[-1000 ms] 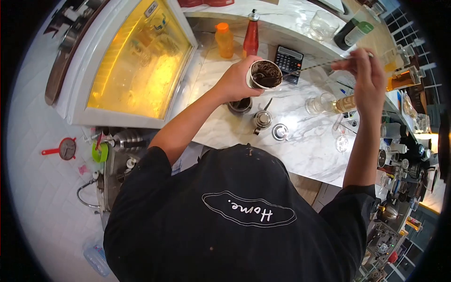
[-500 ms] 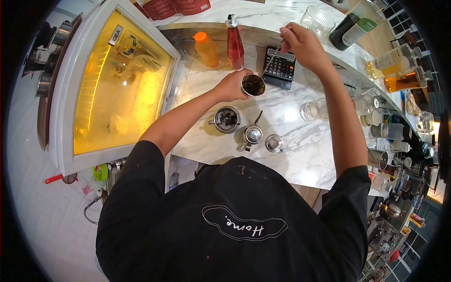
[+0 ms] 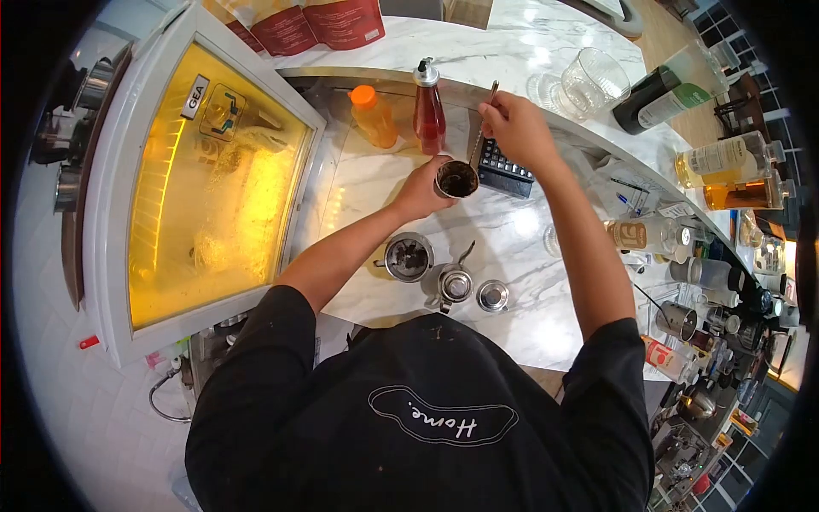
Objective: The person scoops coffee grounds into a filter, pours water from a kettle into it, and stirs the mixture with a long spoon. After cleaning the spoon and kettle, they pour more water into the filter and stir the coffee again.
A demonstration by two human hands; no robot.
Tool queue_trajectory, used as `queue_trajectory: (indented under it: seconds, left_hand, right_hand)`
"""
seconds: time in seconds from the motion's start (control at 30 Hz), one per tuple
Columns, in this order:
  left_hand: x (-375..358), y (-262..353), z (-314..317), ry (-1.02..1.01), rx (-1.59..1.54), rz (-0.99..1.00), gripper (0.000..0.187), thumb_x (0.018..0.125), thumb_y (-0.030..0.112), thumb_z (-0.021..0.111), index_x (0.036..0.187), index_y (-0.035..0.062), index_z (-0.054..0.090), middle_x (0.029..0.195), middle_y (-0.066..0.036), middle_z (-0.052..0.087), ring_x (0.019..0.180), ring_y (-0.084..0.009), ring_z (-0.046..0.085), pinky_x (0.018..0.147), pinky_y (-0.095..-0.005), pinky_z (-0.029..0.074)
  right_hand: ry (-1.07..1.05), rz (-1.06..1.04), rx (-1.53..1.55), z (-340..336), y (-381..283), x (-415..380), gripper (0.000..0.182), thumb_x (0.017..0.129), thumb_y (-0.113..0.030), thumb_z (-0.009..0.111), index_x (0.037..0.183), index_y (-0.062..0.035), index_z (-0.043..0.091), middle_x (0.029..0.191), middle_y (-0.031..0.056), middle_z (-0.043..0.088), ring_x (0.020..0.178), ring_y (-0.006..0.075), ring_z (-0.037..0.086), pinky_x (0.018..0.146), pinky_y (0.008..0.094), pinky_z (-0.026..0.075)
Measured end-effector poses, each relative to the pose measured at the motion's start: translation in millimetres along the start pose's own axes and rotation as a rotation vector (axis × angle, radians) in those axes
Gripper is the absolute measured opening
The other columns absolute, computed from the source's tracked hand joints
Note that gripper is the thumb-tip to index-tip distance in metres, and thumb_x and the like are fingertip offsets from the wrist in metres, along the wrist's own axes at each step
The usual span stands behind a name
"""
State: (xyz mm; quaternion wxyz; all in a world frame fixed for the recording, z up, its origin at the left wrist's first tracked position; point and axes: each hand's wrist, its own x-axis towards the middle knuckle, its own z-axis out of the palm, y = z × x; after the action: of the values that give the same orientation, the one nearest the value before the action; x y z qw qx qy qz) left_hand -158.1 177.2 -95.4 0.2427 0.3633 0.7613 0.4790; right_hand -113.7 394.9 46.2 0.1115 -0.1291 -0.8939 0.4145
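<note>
My left hand is closed around a metal cup with dark brown, grainy stuff inside, its mouth tilted toward me. Between the fingers of my right hand is a long thin spoon with a twisted handle; it slants down to the cup's right rim, and its lower end is hidden. Below the cup stand a metal pot with dark bits in it, a small gooseneck kettle and a small metal cup. A black calculator lies under my right hand.
Behind my hands stand an orange-capped bottle and a red pump bottle. A raised ledge carries glasses and a dark bottle. On the left is a yellow-lit glass-door fridge; bottles and jars line the right.
My right hand has come down and left, bringing the spoon closer to the cup. The cup stays in my left hand. The view has shifted, so the counter things appear lower.
</note>
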Motion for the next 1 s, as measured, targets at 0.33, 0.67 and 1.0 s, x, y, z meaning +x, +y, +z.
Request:
queue_trajectory:
  seconds: [0.33, 0.67, 1.0]
  left_hand:
    - [-7, -26, -6, 0.042, 0.185, 0.007, 0.08, 0.071, 0.018, 0.091, 0.139, 0.0049, 0.051, 0.129, -0.015, 0.064, 0.12, -0.0299, 0.064, 0.104, -0.0399, 0.05]
    - [-38, -46, -41, 0.098, 0.191, 0.026, 0.074, 0.076, 0.021, 0.09, 0.139, 0.0066, 0.052, 0.128, -0.014, 0.066, 0.12, -0.0276, 0.063, 0.104, -0.042, 0.049]
    - [-106, -53, -68, 0.488, 0.08, -0.243, 0.07, 0.078, 0.021, 0.089, 0.138, 0.0093, 0.055, 0.13, -0.014, 0.067, 0.119, -0.025, 0.063, 0.098, -0.0427, 0.05]
  right_hand:
    - [0.099, 0.168, 0.044, 27, 25, -16, 0.034, 0.093, -0.027, 0.067, 0.099, 0.0054, 0.073, 0.083, 0.0249, 0.072, 0.079, 0.041, 0.071, 0.074, 0.0457, 0.054]
    - [0.12, 0.189, -0.066, 29, 16, -27, 0.043, 0.09, -0.037, 0.073, 0.103, 0.0038, 0.074, 0.085, 0.0215, 0.075, 0.079, 0.0361, 0.073, 0.074, 0.0432, 0.055]
    - [0.224, 0.306, 0.158, 23, 0, -77, 0.039, 0.095, -0.034, 0.073, 0.106, 0.0027, 0.071, 0.086, 0.0143, 0.075, 0.08, 0.0232, 0.073, 0.076, 0.0351, 0.055]
